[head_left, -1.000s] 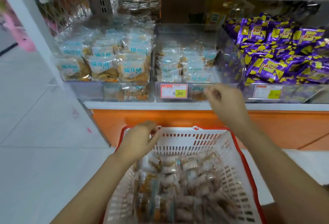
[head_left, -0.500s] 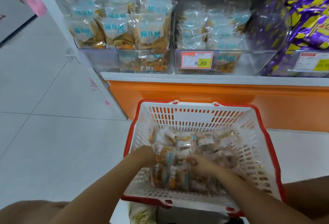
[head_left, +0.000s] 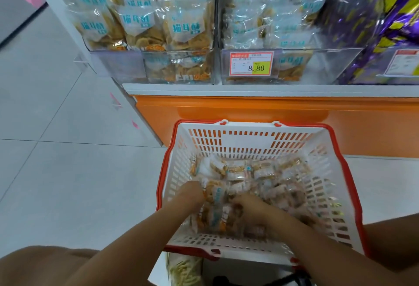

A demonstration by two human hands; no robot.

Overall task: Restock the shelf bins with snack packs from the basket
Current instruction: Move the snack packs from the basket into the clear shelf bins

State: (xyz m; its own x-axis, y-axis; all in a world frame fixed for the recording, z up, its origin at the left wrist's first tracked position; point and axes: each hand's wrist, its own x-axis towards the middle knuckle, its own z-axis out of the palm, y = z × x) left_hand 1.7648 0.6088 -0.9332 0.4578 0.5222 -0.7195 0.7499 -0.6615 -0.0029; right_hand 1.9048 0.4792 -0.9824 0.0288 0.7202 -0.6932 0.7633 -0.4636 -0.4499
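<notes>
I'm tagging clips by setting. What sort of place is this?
Most likely a small shop or supermarket aisle: clear shelf bins stocked with snack bags, a price tag reading 8.80 on one bin's front, and a red-rimmed shopping basket holding snack packs.

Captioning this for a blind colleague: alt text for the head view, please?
The left hand and right hand dig among small snack packs in a white, red-rimmed basket; whether they hold any is unclear. Above, clear shelf bins hold bagged snacks, one with an 8.80 price tag, and purple packs at right.
</notes>
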